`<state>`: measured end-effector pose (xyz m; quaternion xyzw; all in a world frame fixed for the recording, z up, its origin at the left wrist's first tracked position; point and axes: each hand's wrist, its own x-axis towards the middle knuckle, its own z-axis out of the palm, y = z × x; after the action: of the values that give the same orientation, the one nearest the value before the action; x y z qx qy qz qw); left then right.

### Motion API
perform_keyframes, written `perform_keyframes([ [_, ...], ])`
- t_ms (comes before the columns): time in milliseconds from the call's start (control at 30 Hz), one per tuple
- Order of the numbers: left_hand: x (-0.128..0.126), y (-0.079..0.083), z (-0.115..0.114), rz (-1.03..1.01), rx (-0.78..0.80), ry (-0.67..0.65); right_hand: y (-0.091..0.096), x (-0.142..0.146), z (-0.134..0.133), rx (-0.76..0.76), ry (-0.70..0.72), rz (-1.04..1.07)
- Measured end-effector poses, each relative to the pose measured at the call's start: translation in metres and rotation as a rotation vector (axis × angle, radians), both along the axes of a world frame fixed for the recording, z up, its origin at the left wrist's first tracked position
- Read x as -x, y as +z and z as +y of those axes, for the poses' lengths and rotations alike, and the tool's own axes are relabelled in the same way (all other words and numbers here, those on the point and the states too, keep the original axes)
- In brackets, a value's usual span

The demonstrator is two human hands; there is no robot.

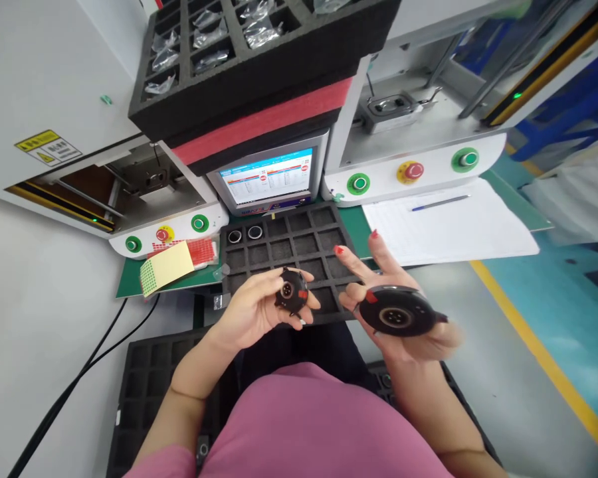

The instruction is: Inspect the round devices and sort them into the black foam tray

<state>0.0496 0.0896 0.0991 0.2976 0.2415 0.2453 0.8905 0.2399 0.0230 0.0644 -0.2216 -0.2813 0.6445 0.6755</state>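
My left hand (264, 302) grips a black round watch case (294, 293), its back with the round sensor and a red mark facing up. Over the near right side, my right hand (403, 292) holds a second watch case (396, 312), also back side up with a red mark. Two of its fingers stretch out, while the thumb is blurred at the case's edge. Beyond both hands lies a black foam tray (284, 247) with square compartments. Two round watch pieces (244, 234) sit in its far left compartments.
A screen (269, 179) stands behind the tray, under stacked foam trays (259, 86) with bagged parts. Machines with green buttons (359, 184) and red stop buttons (413, 171) flank it. Papers with a pen (441, 203) lie right; sticker sheets (167, 267) lie left. Another foam tray (149, 378) is lower left.
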Motion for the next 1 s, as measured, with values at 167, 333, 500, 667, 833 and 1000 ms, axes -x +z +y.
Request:
perform_keyframes([
  [167,-0.001,0.003,-0.012,-0.126,-0.075,-0.036,0.003,0.000,-0.004,0.052,-0.037,-0.061],
  [333,0.000,0.004,-0.020,-0.197,-0.035,-0.039,0.001,0.001,-0.005,0.073,-0.026,-0.025],
  [500,-0.001,0.004,-0.026,-0.206,-0.103,-0.018,-0.002,0.001,-0.007,0.069,-0.002,-0.031],
  [667,-0.004,0.007,-0.039,-0.080,-0.434,0.191,-0.007,0.001,-0.006,0.084,-0.008,-0.112],
  [833,-0.004,0.008,-0.047,0.095,-0.968,0.364,-0.012,-0.001,-0.007,0.111,-0.014,-0.160],
  [1000,-0.008,0.004,-0.046,0.107,-1.190,0.443,-0.012,-0.003,-0.008,0.131,-0.007,-0.111],
])
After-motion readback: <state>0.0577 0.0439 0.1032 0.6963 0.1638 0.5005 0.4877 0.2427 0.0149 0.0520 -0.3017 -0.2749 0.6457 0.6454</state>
